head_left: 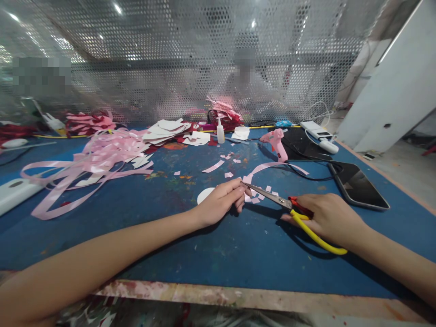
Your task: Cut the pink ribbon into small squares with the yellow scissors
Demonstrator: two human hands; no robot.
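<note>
My right hand [329,218] grips a pair of scissors [315,236] with yellow and red handles. Their blades look nearly closed, and the tips reach the fingertips of my left hand [226,200]. My left hand is closed in a pinch over the middle of the table. A pink ribbon strip [272,165] curves away to the right from its fingertips; the pinched end is mostly hidden. Small cut pink pieces [260,196] lie beneath the blades, with more scattered farther back. Partly covered by my left hand is a white round piece [204,195].
Left of centre lies a heap of pink ribbon [112,150] beside white cut pieces [166,129]. A small white bottle [220,134] stands behind. On the right are a pink glue gun [278,144] with a cord and a dark phone [359,184]. Perforated metal sheeting [190,59] borders the back.
</note>
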